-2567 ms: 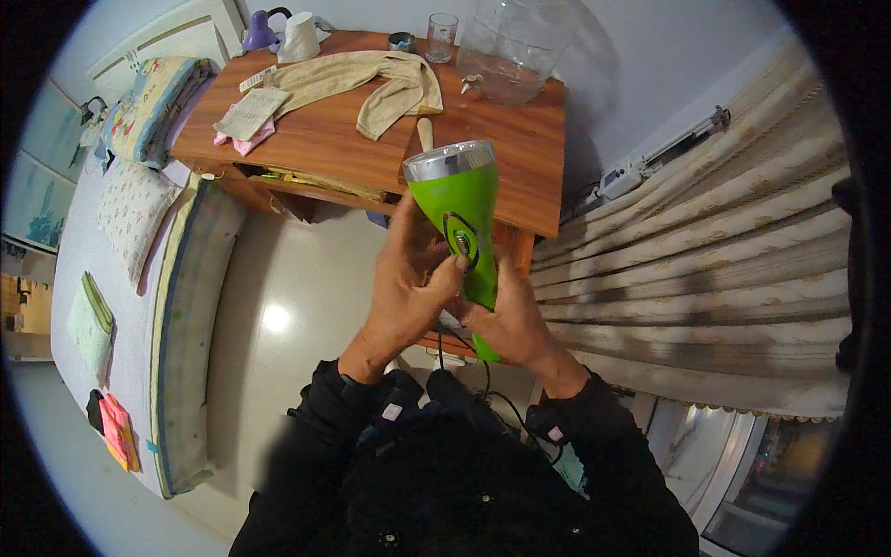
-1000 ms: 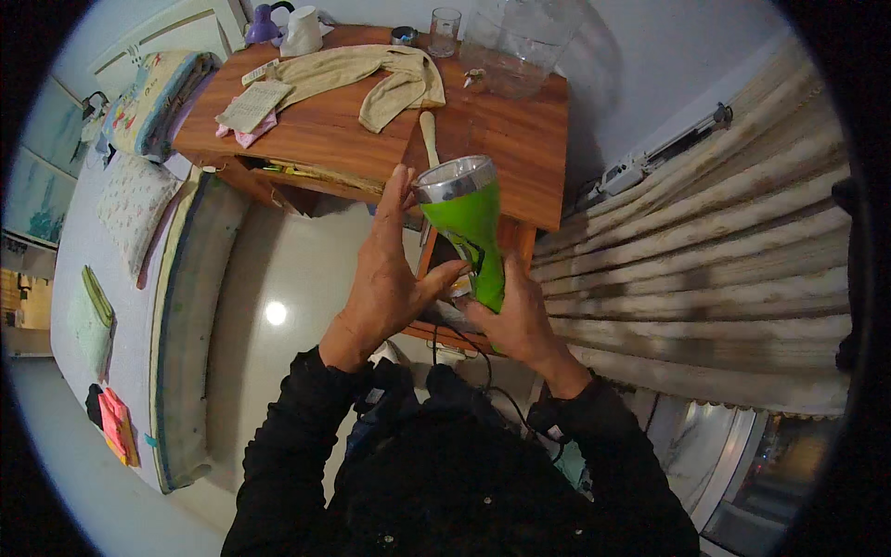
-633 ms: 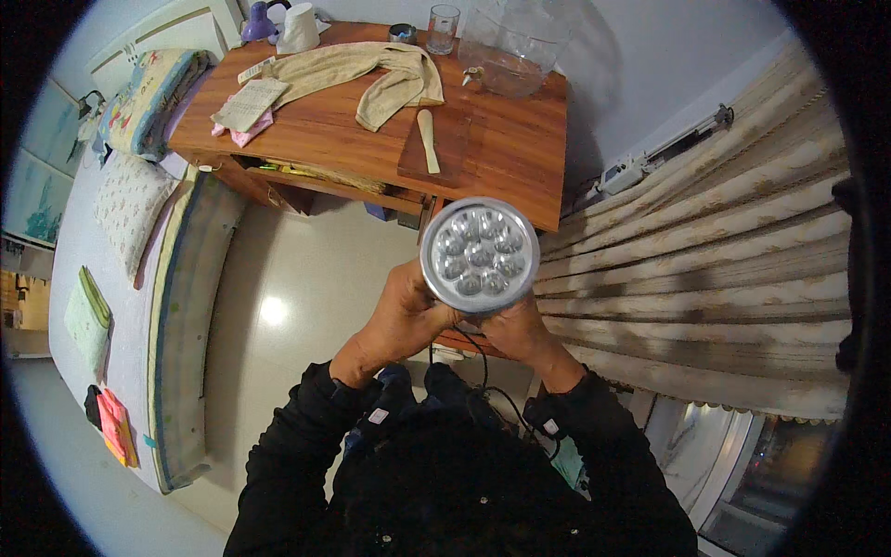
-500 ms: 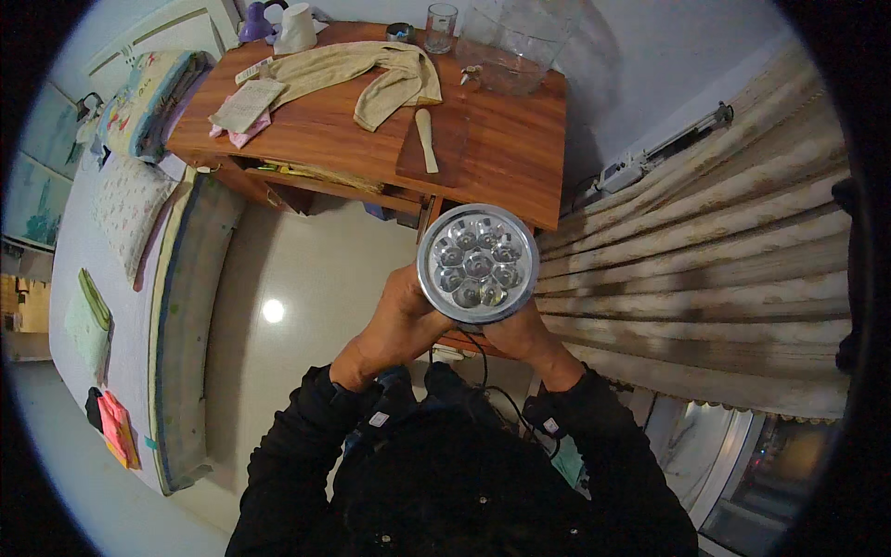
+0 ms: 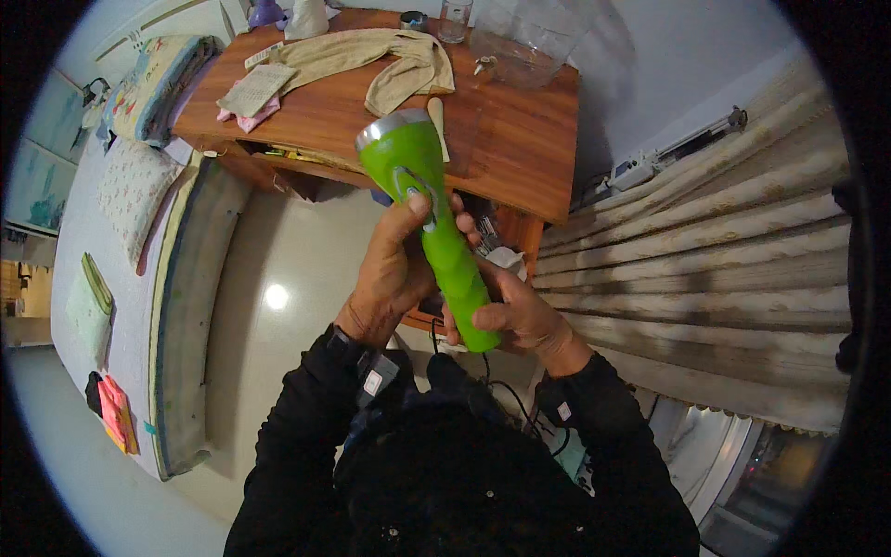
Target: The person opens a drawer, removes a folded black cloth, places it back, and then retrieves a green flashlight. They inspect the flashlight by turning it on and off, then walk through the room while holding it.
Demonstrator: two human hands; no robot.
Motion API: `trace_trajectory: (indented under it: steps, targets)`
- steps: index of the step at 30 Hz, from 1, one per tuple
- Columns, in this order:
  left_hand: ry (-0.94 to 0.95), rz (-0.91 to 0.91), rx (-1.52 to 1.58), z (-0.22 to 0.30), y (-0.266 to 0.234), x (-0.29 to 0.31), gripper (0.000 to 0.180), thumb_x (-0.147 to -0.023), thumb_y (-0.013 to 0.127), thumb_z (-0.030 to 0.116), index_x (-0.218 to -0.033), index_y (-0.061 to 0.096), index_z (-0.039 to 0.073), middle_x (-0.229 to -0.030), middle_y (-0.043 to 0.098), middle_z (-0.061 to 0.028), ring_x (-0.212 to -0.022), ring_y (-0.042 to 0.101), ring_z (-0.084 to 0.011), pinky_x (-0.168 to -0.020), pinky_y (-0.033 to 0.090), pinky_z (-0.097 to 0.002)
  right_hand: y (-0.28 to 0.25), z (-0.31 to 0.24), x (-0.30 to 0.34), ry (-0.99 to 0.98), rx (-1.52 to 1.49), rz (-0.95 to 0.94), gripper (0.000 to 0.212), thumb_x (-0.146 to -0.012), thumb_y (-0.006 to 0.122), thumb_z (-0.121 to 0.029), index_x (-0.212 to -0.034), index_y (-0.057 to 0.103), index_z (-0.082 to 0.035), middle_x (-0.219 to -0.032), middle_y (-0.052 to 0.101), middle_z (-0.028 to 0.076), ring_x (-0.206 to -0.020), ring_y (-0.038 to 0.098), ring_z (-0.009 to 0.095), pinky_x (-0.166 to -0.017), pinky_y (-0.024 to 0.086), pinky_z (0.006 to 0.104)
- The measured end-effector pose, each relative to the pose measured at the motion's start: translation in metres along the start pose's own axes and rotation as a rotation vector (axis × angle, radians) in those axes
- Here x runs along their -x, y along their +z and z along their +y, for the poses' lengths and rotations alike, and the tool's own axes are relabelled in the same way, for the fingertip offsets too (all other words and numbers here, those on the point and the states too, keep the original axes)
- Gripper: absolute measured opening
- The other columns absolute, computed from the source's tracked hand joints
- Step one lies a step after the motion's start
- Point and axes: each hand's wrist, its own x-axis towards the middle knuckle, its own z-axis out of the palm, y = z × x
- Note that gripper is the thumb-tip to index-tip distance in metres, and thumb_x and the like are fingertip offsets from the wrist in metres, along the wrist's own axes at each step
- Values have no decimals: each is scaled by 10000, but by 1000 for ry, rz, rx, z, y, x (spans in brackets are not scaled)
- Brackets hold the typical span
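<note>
Both my hands hold a green flashlight (image 5: 450, 265) with a silver rim round its wide head. The head points away from me toward the desk, tilted up to the left, and the tail end lies nearer my body. My left hand (image 5: 394, 251) is wrapped round the middle, its thumb on the switch. Lower down, my right hand (image 5: 524, 316) grips the tail end, thumb on top. The lens faces away and is hidden. Behind the flashlight head, a pale wooden-looking stick (image 5: 437, 125) lies on the desk, partly covered.
Ahead stands a brown wooden desk (image 5: 520, 139) with a tan towel (image 5: 348, 51), a folded cloth (image 5: 255, 90), a glass mug (image 5: 455, 20) and a clear container with a tap (image 5: 524, 56). On the left is a bed (image 5: 121, 288); curtains (image 5: 696, 269) hang on the right. Cables run below my hands.
The flashlight has turned from lens facing up at me to lying lengthwise, showing its green body. My left hand now has its thumb on the switch; my right hand has moved to the tail.
</note>
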Motion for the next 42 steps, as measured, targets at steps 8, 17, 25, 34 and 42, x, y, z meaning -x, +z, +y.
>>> trace_trajectory:
  steps: [8, 17, 25, 34, 42]
  targets:
    - [30, 29, 395, 5, -12, -20, 329, -908, 629, 295, -1029, 462, 40, -851, 517, -31, -654, 512, -100, -599, 486, -270, -2, 18, -3, 132, -191, -78, 659, -816, 721, -378, -1291, 419, -35, -1008, 627, 167, -726, 673, 212, -642, 564, 296]
    - [71, 139, 302, 0, -24, -25, 332, -893, 651, 299, -999, 471, 41, -818, 517, -20, -641, 516, -87, -582, 479, -251, -1, 18, -6, 168, -252, -11, 434, -889, 636, -288, -1193, 486, -16, -971, 637, 152, -671, 651, 174, -649, 557, 274]
    - [25, -3, 545, 3, -24, -27, 394, -911, 610, 413, -997, 459, 59, -802, 479, -14, -656, 487, -97, -605, 465, -259, 3, 17, -6, 123, -255, -17, 529, -912, 579, -453, -1197, 507, -13, -979, 654, 169, -763, 677, 200, -691, 563, 311]
    - [67, 54, 349, 3, -20, -26, 612, -921, 392, 646, -947, 464, 38, -787, 451, -29, -651, 448, -133, -605, 407, -283, -1, 16, -4, 120, -70, 40, 555, -909, 608, -405, -1270, 460, -11, -1039, 644, 159, -825, 671, 193, -749, 559, 325]
    - [100, 64, 44, -2, -18, -22, 526, -977, 384, 518, -1034, 561, 26, -805, 599, -81, -729, 572, -184, -675, 502, -309, -13, 18, 1, 112, -110, 104, 464, -923, 610, -248, -1294, 455, -18, -1038, 627, 88, -860, 638, 154, -753, 552, 286]
